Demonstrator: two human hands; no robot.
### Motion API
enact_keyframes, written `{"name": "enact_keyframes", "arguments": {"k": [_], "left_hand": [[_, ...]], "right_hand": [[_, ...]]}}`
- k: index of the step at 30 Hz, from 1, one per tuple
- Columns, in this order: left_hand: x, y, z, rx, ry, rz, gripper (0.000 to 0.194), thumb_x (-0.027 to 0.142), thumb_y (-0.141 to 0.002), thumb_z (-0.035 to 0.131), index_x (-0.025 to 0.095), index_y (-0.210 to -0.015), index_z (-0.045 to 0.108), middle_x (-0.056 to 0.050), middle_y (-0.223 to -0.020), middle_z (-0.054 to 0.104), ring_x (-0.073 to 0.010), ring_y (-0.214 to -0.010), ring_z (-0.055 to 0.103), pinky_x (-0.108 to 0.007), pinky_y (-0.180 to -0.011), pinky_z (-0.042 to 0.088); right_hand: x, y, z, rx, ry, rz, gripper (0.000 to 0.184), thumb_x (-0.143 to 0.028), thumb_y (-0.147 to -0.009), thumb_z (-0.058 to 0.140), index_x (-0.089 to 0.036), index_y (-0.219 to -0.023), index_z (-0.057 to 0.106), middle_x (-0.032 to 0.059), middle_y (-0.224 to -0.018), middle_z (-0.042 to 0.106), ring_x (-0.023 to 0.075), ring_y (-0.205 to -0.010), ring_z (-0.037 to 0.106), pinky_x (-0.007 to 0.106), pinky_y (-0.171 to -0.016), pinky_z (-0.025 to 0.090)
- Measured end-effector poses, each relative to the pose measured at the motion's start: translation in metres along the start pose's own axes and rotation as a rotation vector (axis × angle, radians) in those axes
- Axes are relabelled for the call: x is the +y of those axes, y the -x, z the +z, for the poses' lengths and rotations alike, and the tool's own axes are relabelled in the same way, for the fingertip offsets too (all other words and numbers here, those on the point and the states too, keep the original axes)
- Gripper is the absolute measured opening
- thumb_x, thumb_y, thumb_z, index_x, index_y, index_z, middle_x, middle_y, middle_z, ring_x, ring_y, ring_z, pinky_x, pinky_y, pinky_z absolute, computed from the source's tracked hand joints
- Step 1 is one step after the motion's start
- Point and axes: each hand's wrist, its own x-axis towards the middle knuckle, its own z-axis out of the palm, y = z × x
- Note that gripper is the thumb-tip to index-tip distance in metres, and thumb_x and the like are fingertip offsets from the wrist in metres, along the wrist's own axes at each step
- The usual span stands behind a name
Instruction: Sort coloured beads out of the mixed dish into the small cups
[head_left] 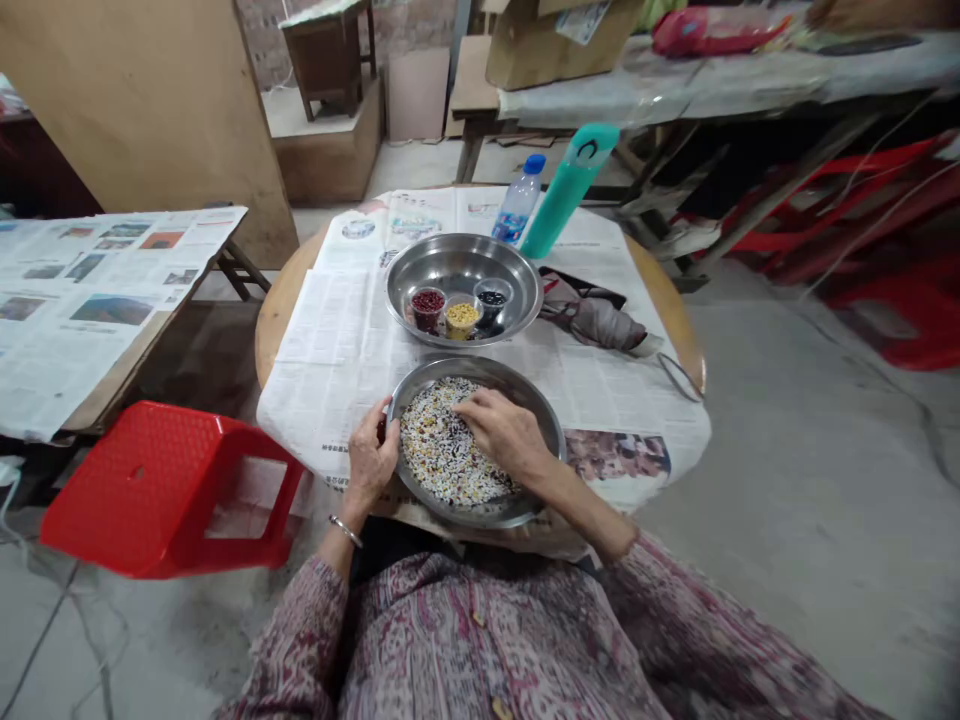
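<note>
My left hand (pixel 373 455) grips the near-left rim of a shallow steel dish (pixel 480 371). My right hand (pixel 504 432) rests with its fingertips in the speckled mix of black, white and yellow grains (pixel 441 452) that fills the dish. Whether those fingers pinch any grains is hidden. Beyond the dish stands a larger steel basin (pixel 465 258) holding three small clear cups: red beans (pixel 428 308), yellow grains (pixel 462 318) and black seeds (pixel 492 300). Both vessels sit on newspaper (pixel 330 340) spread over a round wooden table (pixel 279 320).
A water bottle (pixel 519 200) and a teal flask (pixel 568 190) stand at the table's far edge, with a folded grey umbrella (pixel 596 320) to the right. A red plastic stool (pixel 165 490) sits to my left, beside a newspaper-covered table (pixel 105 290).
</note>
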Motion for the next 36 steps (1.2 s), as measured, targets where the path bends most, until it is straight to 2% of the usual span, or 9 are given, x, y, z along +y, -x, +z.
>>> {"name": "enact_keyframes", "arguments": {"k": [4,8,11,16,21,24,27,31,36], "left_hand": [[0.001,0.001,0.000,-0.001,0.013,-0.010,0.037,0.022,-0.093,0.056,0.016,-0.129,0.064,-0.006,-0.097,0.072,-0.0171,-0.085,0.065,-0.030,-0.084,0.052],[0.005,0.002,-0.003,-0.020,0.009,-0.007,0.037,0.022,-0.094,0.056,0.016,-0.129,0.064,-0.006,-0.098,0.073,-0.0171,-0.085,0.066,-0.029,-0.084,0.052],[0.006,0.002,-0.003,-0.022,0.020,-0.007,0.036,0.023,-0.095,0.055,0.016,-0.130,0.063,-0.008,-0.103,0.073,-0.0184,-0.089,0.067,-0.031,-0.088,0.053],[0.004,0.003,-0.003,-0.036,0.027,-0.008,0.036,0.025,-0.098,0.052,0.016,-0.131,0.062,-0.010,-0.113,0.073,-0.0201,-0.098,0.069,-0.033,-0.095,0.053],[0.004,0.003,-0.002,-0.031,0.012,-0.013,0.036,0.025,-0.098,0.052,0.017,-0.131,0.062,-0.009,-0.109,0.074,-0.0198,-0.097,0.069,-0.033,-0.094,0.053],[0.005,0.003,-0.002,-0.027,0.018,-0.016,0.036,0.024,-0.097,0.052,0.016,-0.130,0.063,-0.009,-0.106,0.074,-0.0191,-0.094,0.068,-0.032,-0.093,0.053],[0.003,0.002,-0.001,-0.025,0.024,-0.013,0.037,0.025,-0.096,0.053,0.016,-0.130,0.063,-0.008,-0.105,0.074,-0.0188,-0.093,0.068,-0.032,-0.092,0.053],[-0.001,0.002,0.000,-0.009,0.034,-0.012,0.037,0.028,-0.096,0.054,0.017,-0.130,0.064,-0.008,-0.104,0.074,-0.0193,-0.093,0.068,-0.032,-0.091,0.054],[0.000,0.001,-0.001,-0.018,0.039,-0.016,0.038,0.028,-0.096,0.054,0.016,-0.131,0.063,-0.008,-0.104,0.074,-0.0190,-0.092,0.068,-0.032,-0.090,0.054]], "right_hand": [[0.012,-0.025,0.000,0.058,0.022,0.158,0.026,-0.029,-0.100,0.049,-0.019,-0.114,0.069,0.0132,-0.108,0.070,0.0273,-0.104,0.061,0.039,-0.087,0.049],[-0.006,-0.049,0.010,0.010,0.005,0.176,0.033,-0.042,-0.100,0.050,-0.016,-0.112,0.066,0.0156,-0.111,0.070,0.0301,-0.106,0.058,0.041,-0.087,0.048],[-0.031,-0.057,0.016,-0.036,-0.032,0.058,0.031,-0.043,-0.098,0.054,-0.016,-0.106,0.066,0.0156,-0.110,0.069,0.0293,-0.105,0.057,0.039,-0.087,0.046],[-0.060,-0.048,0.018,-0.200,-0.118,-0.135,0.018,-0.024,-0.095,0.053,-0.017,-0.096,0.069,0.0102,-0.099,0.068,0.0238,-0.098,0.056,0.036,-0.089,0.043],[-0.053,-0.023,0.009,-0.299,-0.161,-0.464,0.012,-0.024,-0.090,0.059,-0.018,-0.087,0.069,0.0075,-0.095,0.067,0.0226,-0.094,0.052,0.039,-0.090,0.040],[-0.034,-0.011,-0.003,-0.307,-0.106,-0.542,0.008,-0.023,-0.088,0.061,-0.019,-0.086,0.068,0.0080,-0.096,0.066,0.0233,-0.095,0.051,0.042,-0.094,0.040],[-0.007,-0.002,-0.015,-0.265,-0.016,-0.457,0.008,-0.018,-0.086,0.062,-0.018,-0.089,0.069,0.0100,-0.101,0.067,0.0258,-0.102,0.053,0.044,-0.096,0.042],[0.025,0.005,-0.024,-0.118,0.007,-0.221,0.017,-0.012,-0.088,0.056,-0.018,-0.095,0.070,0.0131,-0.111,0.067,0.0273,-0.108,0.056,0.043,-0.094,0.048],[0.022,-0.007,-0.016,-0.047,-0.065,-0.045,0.028,-0.031,-0.094,0.059,-0.018,-0.117,0.067,0.0137,-0.120,0.066,0.0284,-0.112,0.056,0.043,-0.096,0.050]]}}
